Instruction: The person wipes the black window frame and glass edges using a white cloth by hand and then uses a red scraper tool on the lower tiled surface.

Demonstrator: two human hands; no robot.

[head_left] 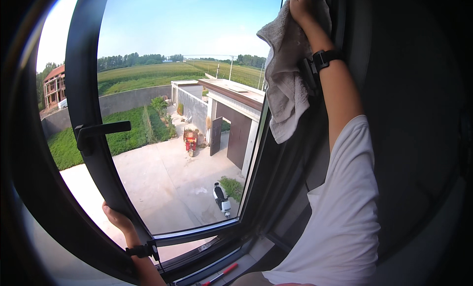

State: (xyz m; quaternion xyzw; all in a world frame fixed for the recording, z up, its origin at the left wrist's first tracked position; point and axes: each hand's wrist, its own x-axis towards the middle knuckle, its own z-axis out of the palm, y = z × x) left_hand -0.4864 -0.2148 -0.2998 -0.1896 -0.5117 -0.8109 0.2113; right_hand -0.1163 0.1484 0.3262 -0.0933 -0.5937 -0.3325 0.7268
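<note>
My right hand is raised at the top right, closed on a grey towel. The towel hangs down in folds beside the dark window frame, against its upper right side. At the lower left, my left hand is at the outer edge of the open window sash, seemingly gripping it; most of its fingers are hidden. Above that hand, a black window handle sticks out from the sash. Both wrists wear black bands.
A tool with a red handle lies on the sill below the sash. A dark wall or panel stands to my right. Outside, far below, are a paved yard, a white scooter, a red three-wheeler and a gate.
</note>
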